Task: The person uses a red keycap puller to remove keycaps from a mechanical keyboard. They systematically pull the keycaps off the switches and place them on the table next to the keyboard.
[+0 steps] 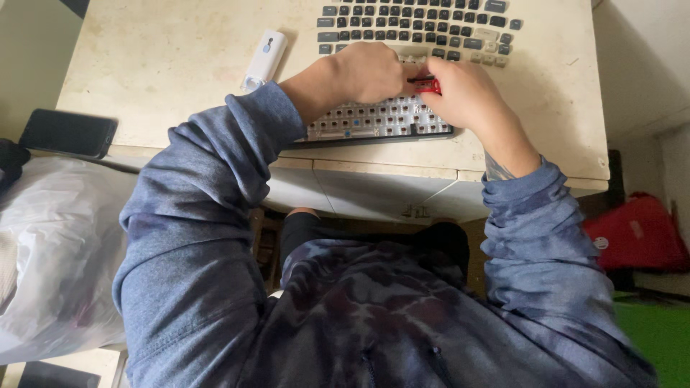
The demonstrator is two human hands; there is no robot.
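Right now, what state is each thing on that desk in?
Keyboard: keycaps off, bare switches showing.
Loose keycaps: laid out in rows behind it.
Red tool: pinched in right hand.
Left hand: resting on keyboard.
White device: lying flat.
Phone: screen dark.

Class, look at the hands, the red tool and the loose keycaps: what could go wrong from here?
1. The red puller in the right hand might slip and nick the bare keyboard switches.
2. The loose keycaps lie close behind the hands; the left hand or a sleeve could scatter them.
3. The phone overhangs the table edge and could fall.
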